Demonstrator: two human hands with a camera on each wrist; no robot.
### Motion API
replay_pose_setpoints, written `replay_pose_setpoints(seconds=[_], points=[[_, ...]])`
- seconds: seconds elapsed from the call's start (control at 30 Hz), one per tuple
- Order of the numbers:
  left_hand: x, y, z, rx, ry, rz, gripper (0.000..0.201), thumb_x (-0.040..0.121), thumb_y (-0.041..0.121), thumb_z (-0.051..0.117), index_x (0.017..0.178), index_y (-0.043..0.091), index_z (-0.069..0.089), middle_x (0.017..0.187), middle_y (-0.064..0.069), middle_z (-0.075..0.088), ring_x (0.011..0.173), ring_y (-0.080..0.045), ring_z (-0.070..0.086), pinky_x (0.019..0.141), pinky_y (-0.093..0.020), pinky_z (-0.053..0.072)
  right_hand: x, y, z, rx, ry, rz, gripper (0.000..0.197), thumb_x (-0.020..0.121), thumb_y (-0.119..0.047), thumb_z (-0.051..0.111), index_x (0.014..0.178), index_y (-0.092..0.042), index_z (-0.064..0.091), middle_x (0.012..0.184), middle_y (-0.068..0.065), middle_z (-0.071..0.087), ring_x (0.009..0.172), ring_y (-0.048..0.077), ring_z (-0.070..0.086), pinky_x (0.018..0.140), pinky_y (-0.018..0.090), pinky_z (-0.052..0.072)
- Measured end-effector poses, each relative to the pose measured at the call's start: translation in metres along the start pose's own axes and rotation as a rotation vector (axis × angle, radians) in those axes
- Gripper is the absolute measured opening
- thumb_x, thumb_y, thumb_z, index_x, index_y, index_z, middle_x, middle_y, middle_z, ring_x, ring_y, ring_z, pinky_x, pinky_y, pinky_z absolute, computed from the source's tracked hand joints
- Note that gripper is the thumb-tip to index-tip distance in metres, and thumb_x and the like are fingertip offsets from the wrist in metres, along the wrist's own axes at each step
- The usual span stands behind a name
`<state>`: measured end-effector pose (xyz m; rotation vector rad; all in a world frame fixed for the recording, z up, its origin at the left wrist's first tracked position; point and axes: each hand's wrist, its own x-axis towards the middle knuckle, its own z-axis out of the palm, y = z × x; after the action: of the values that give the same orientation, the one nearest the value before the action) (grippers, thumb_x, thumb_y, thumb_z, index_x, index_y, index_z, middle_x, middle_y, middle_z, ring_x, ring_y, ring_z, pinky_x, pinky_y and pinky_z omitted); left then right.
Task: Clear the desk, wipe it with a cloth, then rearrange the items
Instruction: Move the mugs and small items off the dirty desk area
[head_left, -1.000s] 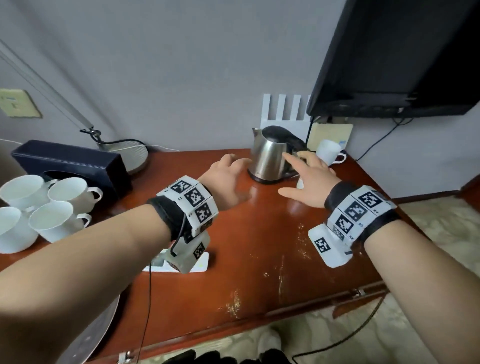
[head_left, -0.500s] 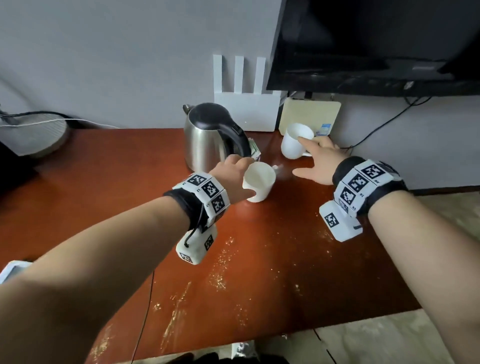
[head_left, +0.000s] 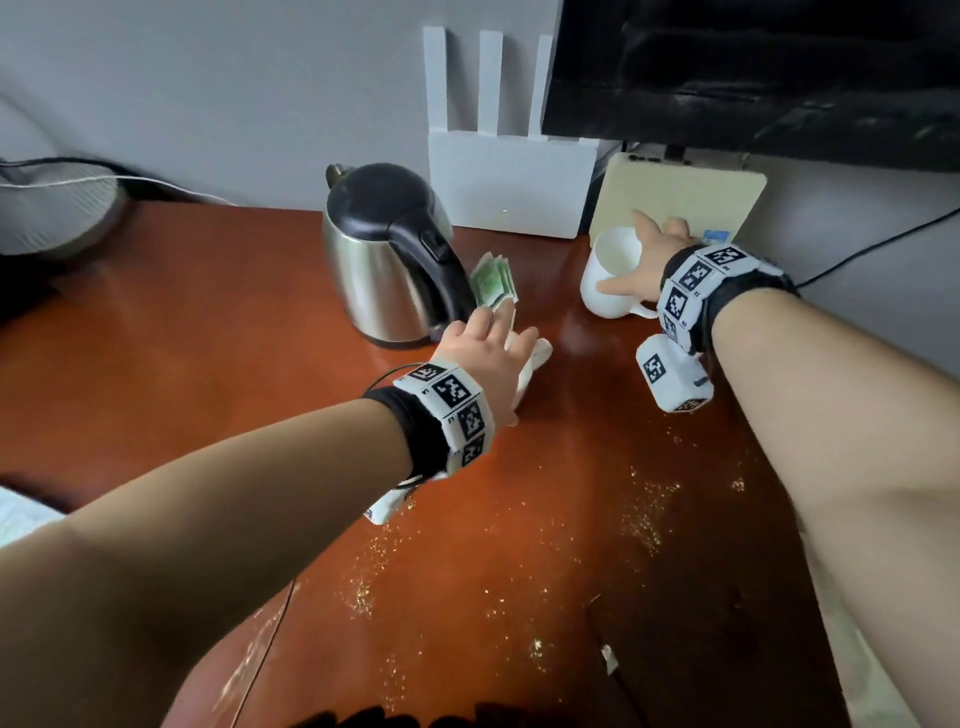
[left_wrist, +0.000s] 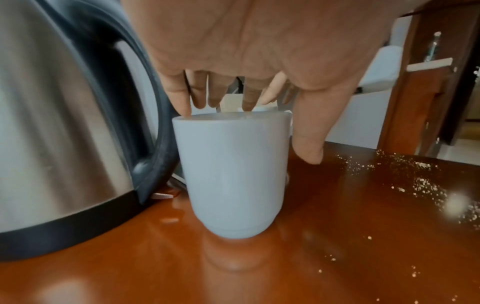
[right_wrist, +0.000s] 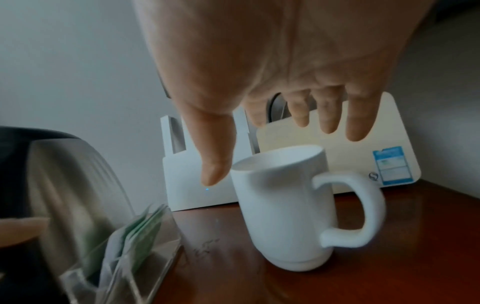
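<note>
Two white mugs stand upright on the red-brown desk (head_left: 519, 519). The near mug (left_wrist: 233, 174) is beside the steel kettle (head_left: 384, 260); in the head view only a bit of this mug (head_left: 537, 358) shows under my left hand (head_left: 498, 338). That hand reaches down from above, its straight fingertips (left_wrist: 182, 107) at the far rim and its thumb (left_wrist: 309, 148) hanging beside the mug's right wall. My right hand (head_left: 641, 254) hovers spread over the far mug (head_left: 608, 280), thumb (right_wrist: 213, 174) left of it and the fingers above its rim; the mug's handle (right_wrist: 363, 209) points right.
A clear holder of green tea bags (head_left: 493, 280) stands between the kettle and the far mug. Behind them a white router (head_left: 509, 187) and a beige box (head_left: 675, 202) lean on the wall under a black screen (head_left: 753, 67). Crumbs (head_left: 644, 499) dot the desk's front.
My left hand has come over the top of the near mug beside the kettle. My right hand has spread over the far mug, its thumb now at the mug's front.
</note>
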<state>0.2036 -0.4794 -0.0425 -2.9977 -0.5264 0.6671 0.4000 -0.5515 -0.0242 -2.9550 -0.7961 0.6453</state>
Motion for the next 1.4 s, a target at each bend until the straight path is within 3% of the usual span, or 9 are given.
replay_pose_setpoints(seconds=[0.13, 0.23, 0.37, 0.47, 0.63, 1.07, 1.23, 1.4], points=[[0.010, 0.002, 0.001, 0.107, -0.058, 0.017, 0.089, 0.086, 0.032, 0.057, 0.150, 0.022, -0.004, 0.155, -0.015, 0.006, 0.141, -0.030, 0.015, 0.112, -0.038, 0.023, 0.020, -0.004, 0.009, -0.009, -0.031, -0.011, 0.091, 0.083, -0.043, 0.064, 0.150, -0.027, 0.005, 0.151, 0.013, 0.016, 0.131, 0.040, 0.036, 0.103, 0.044, 0.035], [0.013, 0.004, -0.004, 0.152, -0.095, 0.028, 0.093, 0.084, 0.027, 0.062, 0.150, 0.021, -0.003, 0.150, -0.016, 0.018, 0.137, -0.031, 0.021, 0.109, -0.037, 0.026, 0.027, -0.003, 0.016, -0.002, 0.007, -0.017, 0.087, 0.083, -0.039, 0.065, 0.149, -0.027, 0.011, 0.147, 0.013, 0.018, 0.131, 0.040, 0.032, 0.104, 0.046, 0.034], [0.011, 0.003, -0.004, 0.209, -0.081, 0.051, 0.090, 0.077, 0.035, 0.068, 0.146, 0.019, 0.013, 0.141, -0.013, 0.034, 0.131, -0.029, 0.031, 0.105, -0.036, 0.030, 0.028, 0.001, 0.019, 0.021, 0.028, -0.040, 0.087, 0.079, -0.040, 0.069, 0.147, -0.024, 0.016, 0.143, 0.012, 0.023, 0.129, 0.039, 0.033, 0.103, 0.050, 0.035], [0.006, 0.002, -0.004, 0.215, -0.044, 0.077, 0.083, 0.071, 0.042, 0.071, 0.138, 0.017, 0.028, 0.134, -0.011, 0.040, 0.125, -0.027, 0.038, 0.099, -0.036, 0.035, 0.022, 0.006, 0.019, 0.039, 0.053, -0.076, 0.084, 0.077, -0.037, 0.072, 0.144, -0.018, 0.024, 0.140, 0.013, 0.027, 0.125, 0.038, 0.039, 0.101, 0.047, 0.038], [-0.004, 0.003, -0.004, 0.135, -0.069, 0.075, 0.088, 0.069, 0.045, 0.074, 0.138, 0.018, 0.028, 0.132, -0.004, 0.038, 0.125, -0.024, 0.035, 0.089, -0.037, 0.048, 0.002, 0.014, 0.014, 0.057, 0.078, -0.126, 0.081, 0.077, -0.036, 0.072, 0.142, -0.019, 0.026, 0.139, 0.012, 0.028, 0.122, 0.036, 0.043, 0.099, 0.046, 0.042], [-0.076, -0.031, -0.018, 0.016, 0.058, 0.059, 0.080, 0.067, 0.044, 0.072, 0.133, 0.020, 0.035, 0.123, -0.002, 0.044, 0.112, -0.020, 0.043, 0.085, -0.030, 0.044, -0.106, -0.018, -0.027, -0.048, 0.183, -0.206, 0.083, 0.076, -0.041, 0.071, 0.143, -0.024, 0.024, 0.140, 0.008, 0.031, 0.123, 0.032, 0.043, 0.094, 0.040, 0.041], [-0.122, -0.070, -0.016, 0.013, 0.108, 0.059, 0.081, 0.067, 0.047, 0.071, 0.134, 0.021, 0.035, 0.123, -0.002, 0.044, 0.113, -0.020, 0.044, 0.084, -0.030, 0.045, -0.162, -0.059, -0.043, -0.109, 0.249, -0.223, 0.086, 0.074, -0.045, 0.071, 0.143, -0.027, 0.023, 0.143, 0.008, 0.028, 0.121, 0.033, 0.046, 0.089, 0.038, 0.043], [-0.171, -0.135, -0.005, -0.031, 0.138, 0.028, 0.082, 0.066, 0.045, 0.073, 0.134, 0.022, 0.035, 0.122, -0.001, 0.045, 0.114, -0.020, 0.043, 0.087, -0.034, 0.049, -0.218, -0.126, -0.050, -0.146, 0.305, -0.258, 0.086, 0.074, -0.048, 0.070, 0.143, -0.028, 0.023, 0.143, 0.007, 0.027, 0.122, 0.035, 0.044, 0.095, 0.041, 0.040]])
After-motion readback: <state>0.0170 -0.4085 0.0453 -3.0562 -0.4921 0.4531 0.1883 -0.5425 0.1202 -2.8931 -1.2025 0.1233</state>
